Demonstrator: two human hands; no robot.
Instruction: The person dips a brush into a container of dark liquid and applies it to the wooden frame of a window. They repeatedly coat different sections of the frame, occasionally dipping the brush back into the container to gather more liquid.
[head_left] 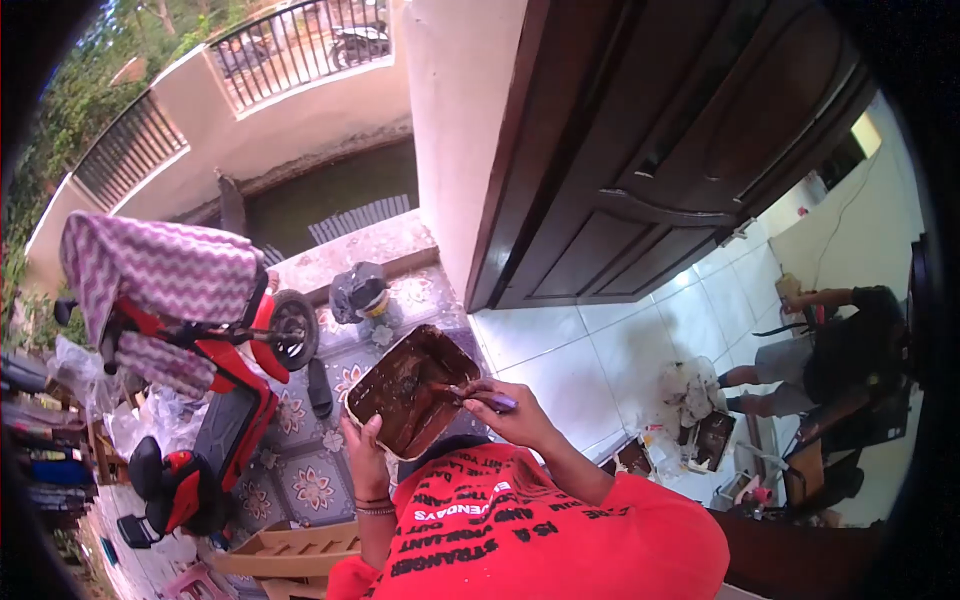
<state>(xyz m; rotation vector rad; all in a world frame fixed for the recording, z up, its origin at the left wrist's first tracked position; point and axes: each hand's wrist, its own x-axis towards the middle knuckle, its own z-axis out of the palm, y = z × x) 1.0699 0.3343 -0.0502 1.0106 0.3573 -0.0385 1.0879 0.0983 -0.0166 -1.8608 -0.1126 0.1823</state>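
Note:
My left hand grips the near left edge of a rectangular tub, its thumb over the rim. The tub is tilted towards me, and dark brown, wet-looking paint coats its inside. In my right hand is a paintbrush with a purple handle, the fingers closed round it. The brush's brown-smeared head reaches over the tub's right rim into the inside. Both hands are in front of my red shirt.
A dark wooden door stands ahead on the right. At left is a red scooter under a patterned cloth. A black bag sits on the tiles. Another person is at right, near brown-stained trays. A cardboard box is at lower left.

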